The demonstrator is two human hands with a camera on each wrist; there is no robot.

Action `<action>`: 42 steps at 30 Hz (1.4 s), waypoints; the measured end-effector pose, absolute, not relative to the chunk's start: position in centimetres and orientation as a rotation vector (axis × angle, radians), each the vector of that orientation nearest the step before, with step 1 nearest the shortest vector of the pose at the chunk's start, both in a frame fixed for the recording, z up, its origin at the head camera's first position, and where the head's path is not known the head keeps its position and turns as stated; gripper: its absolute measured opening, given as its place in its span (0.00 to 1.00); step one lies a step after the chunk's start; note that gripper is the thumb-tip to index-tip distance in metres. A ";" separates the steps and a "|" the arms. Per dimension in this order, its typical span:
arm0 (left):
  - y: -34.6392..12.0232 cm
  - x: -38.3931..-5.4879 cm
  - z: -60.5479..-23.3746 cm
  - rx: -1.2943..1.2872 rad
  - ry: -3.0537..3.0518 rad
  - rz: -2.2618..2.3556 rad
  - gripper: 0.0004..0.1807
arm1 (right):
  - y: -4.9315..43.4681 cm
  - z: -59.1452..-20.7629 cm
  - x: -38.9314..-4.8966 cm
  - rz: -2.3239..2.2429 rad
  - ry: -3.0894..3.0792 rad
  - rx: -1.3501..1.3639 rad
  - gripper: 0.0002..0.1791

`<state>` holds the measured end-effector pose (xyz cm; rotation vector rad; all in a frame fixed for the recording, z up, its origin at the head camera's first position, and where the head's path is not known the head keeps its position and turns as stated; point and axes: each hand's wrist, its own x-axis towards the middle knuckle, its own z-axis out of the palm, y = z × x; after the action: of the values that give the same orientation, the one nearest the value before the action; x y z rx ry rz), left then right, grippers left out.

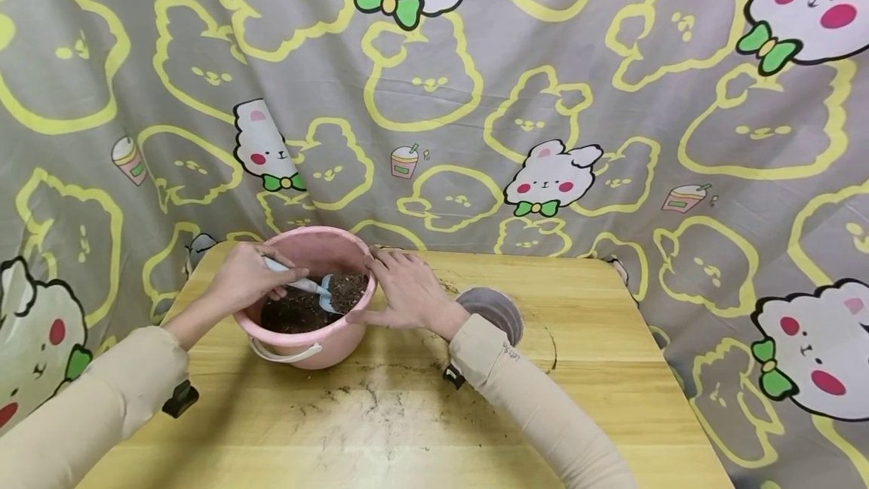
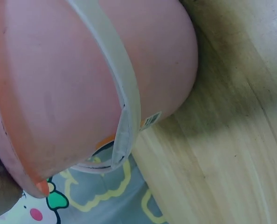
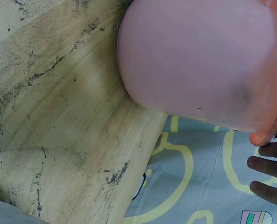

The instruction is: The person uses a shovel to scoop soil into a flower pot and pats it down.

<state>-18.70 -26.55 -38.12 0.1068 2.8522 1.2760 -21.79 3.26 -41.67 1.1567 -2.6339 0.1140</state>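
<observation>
Fingers of the left hand (image 1: 246, 276) wrap a trowel (image 1: 299, 283); the right hand's (image 1: 409, 293) spread against the bucket (image 1: 329, 349), left of centre. Scooping soil (image 1: 288, 313) seems underway; lifting would call for a level blade.

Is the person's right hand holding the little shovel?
No, the left hand grips the shovel; the right hand touches the bucket.

Head view bright, pale glare on tabletop (image 1: 611, 413); wrist views dimmer, softer; shadow beside bucket (image 2: 59, 93).
</observation>
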 end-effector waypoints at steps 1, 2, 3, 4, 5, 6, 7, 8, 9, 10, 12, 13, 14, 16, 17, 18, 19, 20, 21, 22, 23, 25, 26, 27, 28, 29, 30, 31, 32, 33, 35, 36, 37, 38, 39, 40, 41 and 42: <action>-26.7 -18.6 -38.1 0.103 2.848 1.288 0.23 | 3.3 -41.6 -21.8 0.114 -2.636 1.156 0.57; -26.8 -18.5 -38.0 0.101 2.844 1.297 0.24 | 3.3 -41.6 -21.7 0.118 -2.637 1.156 0.57; -26.9 -18.5 -38.0 0.098 2.842 1.303 0.25 | 3.3 -41.6 -21.7 0.119 -2.638 1.156 0.57; -27.0 -18.4 -37.9 0.085 2.836 1.311 0.26 | 3.3 -41.6 -21.7 0.120 -2.637 1.156 0.58; -27.1 -18.3 -37.9 0.075 2.830 1.323 0.27 | 3.3 -41.6 -21.7 0.125 -2.638 1.158 0.58; -27.2 -18.3 -37.8 0.069 2.831 1.324 0.27 | 3.3 -41.5 -21.6 0.127 -2.638 1.158 0.58; -27.3 -18.3 -37.8 0.051 2.828 1.329 0.28 | 3.3 -41.5 -21.6 0.126 -2.639 1.157 0.58; -27.4 -18.2 -37.8 0.046 2.818 1.347 0.28 | 3.3 -41.5 -21.6 0.129 -2.641 1.157 0.58; -27.5 -18.2 -37.7 0.038 2.809 1.363 0.28 | 3.3 -41.6 -21.6 0.126 -2.643 1.155 0.59; -27.6 -18.1 -37.7 0.024 2.796 1.386 0.28 | 3.3 -41.6 -21.6 0.126 -2.645 1.154 0.59; -27.7 -18.1 -37.6 -0.002 2.788 1.404 0.28 | 3.4 -41.6 -21.6 0.125 -2.646 1.150 0.59; -27.9 -18.0 -37.6 -0.021 2.782 1.408 0.29 | 3.4 -41.6 -21.6 0.122 -2.648 1.148 0.59; -28.0 -17.9 -37.6 -0.033 2.776 1.416 0.29 | 3.4 -41.6 -21.6 0.122 -2.649 1.146 0.59; -28.3 -17.8 -37.7 -0.050 2.758 1.443 0.31 | 3.3 -41.6 -21.6 0.123 -2.652 1.143 0.59; -28.5 -17.7 -37.7 -0.055 2.764 1.441 0.31 | 3.3 -41.6 -21.6 0.125 -2.655 1.142 0.59; -28.7 -17.6 -37.7 -0.058 2.773 1.440 0.31 | 3.3 -41.6 -21.6 0.127 -2.660 1.141 0.59; -28.9 -17.5 -37.8 -0.068 2.787 1.437 0.31 | 3.3 -41.6 -21.6 0.125 -2.664 1.139 0.59; -29.0 -17.3 -37.8 -0.062 2.809 1.434 0.30 | 3.3 -41.6 -21.6 0.127 -2.666 1.140 0.59; -29.2 -17.2 -37.9 -0.065 2.821 1.437 0.30 | 3.3 -41.6 -21.6 0.128 -2.669 1.139 0.59; -29.3 -17.1 -37.9 -0.071 2.839 1.434 0.29 | 3.3 -41.6 -21.6 0.128 -2.671 1.140 0.59; -29.4 -17.0 -37.9 -0.080 2.859 1.424 0.28 | 3.3 -41.6 -21.6 0.129 -2.670 1.140 0.59; -29.7 -16.9 -37.9 -0.071 2.859 1.450 0.27 | 3.3 -41.6 -21.6 0.132 -2.668 1.141 0.58; -29.8 -16.8 -38.0 -0.066 2.850 1.471 0.27 | 3.2 -41.6 -21.6 0.134 -2.668 1.141 0.59; -29.9 -16.8 -38.0 -0.069 2.832 1.501 0.27 | 3.2 -41.6 -21.7 0.135 -2.667 1.142 0.59; -30.0 -16.7 -38.0 -0.065 2.830 1.515 0.26 | 3.2 -41.6 -21.7 0.135 -2.666 1.141 0.59; -30.2 -16.7 -38.0 -0.058 2.823 1.534 0.25 | 3.2 -41.6 -21.7 0.134 -2.665 1.141 0.59; -30.3 -16.7 -38.0 -0.056 2.814 1.553 0.23 | 3.2 -41.6 -21.7 0.133 -2.665 1.141 0.58; -30.4 -16.6 -38.0 -0.057 2.802 1.579 0.21 | 3.2 -41.6 -21.7 0.131 -2.667 1.141 0.58; -30.5 -16.6 -38.0 -0.062 2.794 1.598 0.19 | 3.2 -41.6 -21.7 0.128 -2.668 1.140 0.58; -30.6 -16.6 -38.1 -0.067 2.780 1.620 0.17 | 3.2 -41.6 -21.6 0.126 -2.670 1.140 0.58; -30.7 -16.5 -38.1 -0.069 2.756 1.653 0.13 | 3.2 -41.6 -21.6 0.123 -2.674 1.141 0.58; -30.8 -16.5 -38.1 -0.073 2.751 1.660 0.12 | 3.2 -41.6 -21.6 0.124 -2.675 1.142 0.58; -30.9 -16.5 -38.1 -0.080 2.749 1.661 0.11 | 3.2 -41.6 -21.6 0.123 -2.676 1.140 0.58; -30.9 -16.4 -38.2 -0.080 2.753 1.654 0.12 | 3.2 -41.6 -21.6 0.123 -2.675 1.141 0.58; -30.9 -16.4 -38.2 -0.081 2.761 1.643 0.13 | 3.2 -41.6 -21.6 0.125 -2.673 1.142 0.58; -31.0 -16.4 -38.2 -0.076 2.768 1.635 0.15 | 3.2 -41.6 -21.6 0.124 -2.673 1.142 0.58; -31.0 -16.3 -38.2 -0.081 2.777 1.622 0.17 | 3.2 -41.6 -21.6 0.125 -2.670 1.142 0.58; -31.0 -16.3 -38.2 -0.081 2.783 1.612 0.19 | 3.2 -41.6 -21.6 0.126 -2.668 1.144 0.58</action>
<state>-16.28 -30.96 -38.16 -0.0810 2.7827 1.6118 -21.62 3.24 -41.61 1.1436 -2.6678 0.1259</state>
